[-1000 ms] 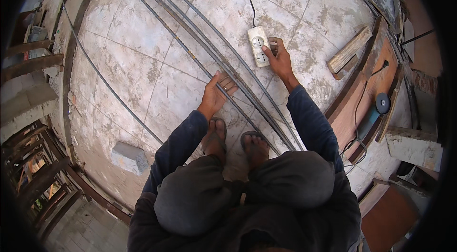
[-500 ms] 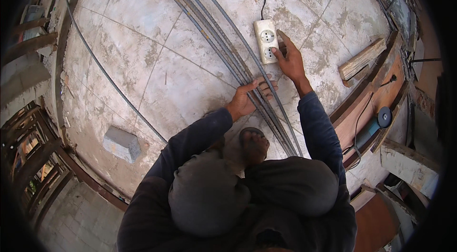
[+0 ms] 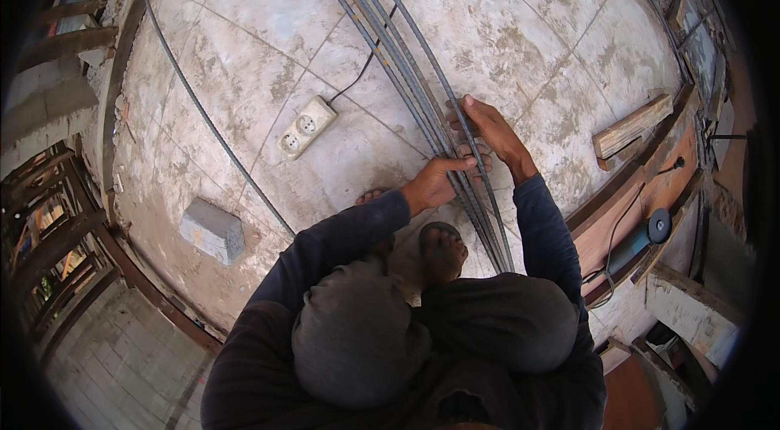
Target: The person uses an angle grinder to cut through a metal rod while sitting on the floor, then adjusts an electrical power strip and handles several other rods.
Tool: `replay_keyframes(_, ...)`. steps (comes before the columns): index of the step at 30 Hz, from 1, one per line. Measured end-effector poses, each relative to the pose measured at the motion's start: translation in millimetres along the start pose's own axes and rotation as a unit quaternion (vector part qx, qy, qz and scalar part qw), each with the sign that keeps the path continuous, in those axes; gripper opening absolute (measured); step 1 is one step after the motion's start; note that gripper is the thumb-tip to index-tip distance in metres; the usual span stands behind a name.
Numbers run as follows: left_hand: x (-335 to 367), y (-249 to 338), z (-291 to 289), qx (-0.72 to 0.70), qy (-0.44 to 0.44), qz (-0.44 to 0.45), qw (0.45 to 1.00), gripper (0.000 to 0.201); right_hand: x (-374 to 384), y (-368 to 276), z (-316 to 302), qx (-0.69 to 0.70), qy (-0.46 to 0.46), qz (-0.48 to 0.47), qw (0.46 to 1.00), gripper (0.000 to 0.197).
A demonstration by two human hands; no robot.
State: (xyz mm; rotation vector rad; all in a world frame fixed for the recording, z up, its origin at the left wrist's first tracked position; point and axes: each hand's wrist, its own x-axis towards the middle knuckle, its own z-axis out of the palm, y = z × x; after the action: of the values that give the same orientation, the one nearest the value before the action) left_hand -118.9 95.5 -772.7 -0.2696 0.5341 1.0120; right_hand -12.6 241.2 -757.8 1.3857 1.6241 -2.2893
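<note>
A bundle of several ribbed steel rods (image 3: 366, 32) runs diagonally from the far edge down to my knees. My left hand (image 3: 431, 186) is closed around it from the left, thumb across the top and fingertips showing on the right side. Just beyond, my right hand (image 3: 497, 136) grips the outermost rod (image 3: 436, 62), its thumb on top and its other fingers partly hidden under the steel. A dirty white two-socket power strip (image 3: 307, 128) lies left of the bundle, and its black cord passes beneath the rods.
A single rod (image 3: 195, 109) lies along the left. Near it is a grey concrete block (image 3: 212, 231). At right are a wood offcut (image 3: 634, 125), a board (image 3: 605, 227) and an angle grinder (image 3: 638, 236) with its cord. My sandalled foot (image 3: 443, 251) stands beside the bundle.
The power strip has gone from the right of the rods to the left, and my right hand has let go of it. That hand now holds the outermost rod.
</note>
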Motion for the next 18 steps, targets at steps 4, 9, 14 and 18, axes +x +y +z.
replay_keyframes(4,11,-6,-52,0.019,-0.009,0.008,1.0,0.037,-28,-4,54,-0.266,0.097,-0.085,0.955,0.089)
replay_keyframes(9,-22,41,-24,0.434,-0.037,-0.06,0.898,0.033,-34,-13,42,-0.364,0.111,-0.022,0.924,0.099)
replay_keyframes(14,-60,136,-28,0.83,0.15,0.091,0.529,0.032,-28,20,41,-0.355,0.146,-0.112,0.916,0.109)
replay_keyframes(18,-64,201,-45,0.748,0.456,0.469,0.109,0.039,-33,8,45,-0.314,0.109,-0.041,0.942,0.114)
